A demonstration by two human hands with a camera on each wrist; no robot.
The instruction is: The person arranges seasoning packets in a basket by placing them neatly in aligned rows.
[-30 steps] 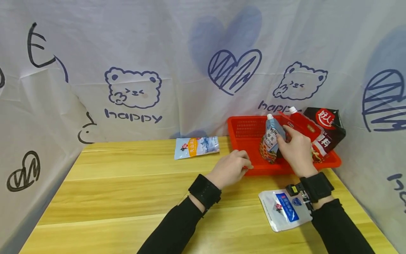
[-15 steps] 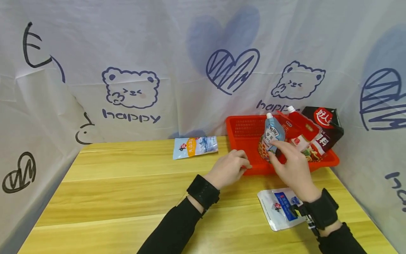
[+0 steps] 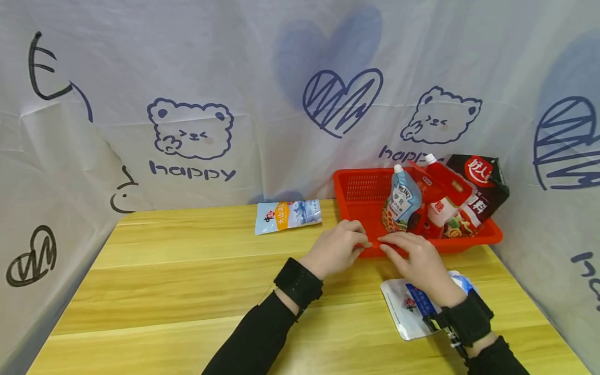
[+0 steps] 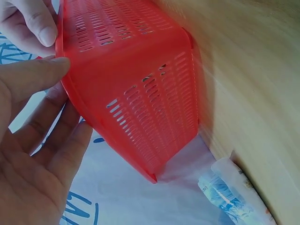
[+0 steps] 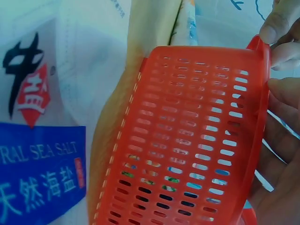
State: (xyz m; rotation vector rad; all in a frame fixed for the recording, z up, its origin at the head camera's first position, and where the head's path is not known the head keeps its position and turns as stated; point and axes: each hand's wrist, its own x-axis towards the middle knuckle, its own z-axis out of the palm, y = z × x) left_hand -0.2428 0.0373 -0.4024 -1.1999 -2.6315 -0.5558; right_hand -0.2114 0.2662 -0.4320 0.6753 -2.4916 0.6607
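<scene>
The right hand (image 3: 419, 260) had just left the blue pouch (image 3: 402, 202), which now stood unheld, upright with a slight lean, inside the red basket (image 3: 366, 209). That hand had come to the basket's near rim, its forefinger and thumb drawn narrow around the edge; how firmly they pinched, the views did not quite settle. The left hand (image 3: 335, 249) held the same rim near the near-left corner, thumb and fingers bent onto the plastic. With the pouch released, both hands seemed free to work on the basket itself.

Edges mattered more at the back and right: the cloth (image 3: 276, 125) hung close behind, and the black pack (image 3: 492, 190) rose above the basket's right side, next to the red pouch (image 3: 451, 185). In front, the white packet (image 3: 402, 310) (sea salt, by its print) lay partly under the right wrist. The widest room ran left across the table (image 3: 187, 271), with the light-blue packet (image 3: 288, 215) near its rear edge.
</scene>
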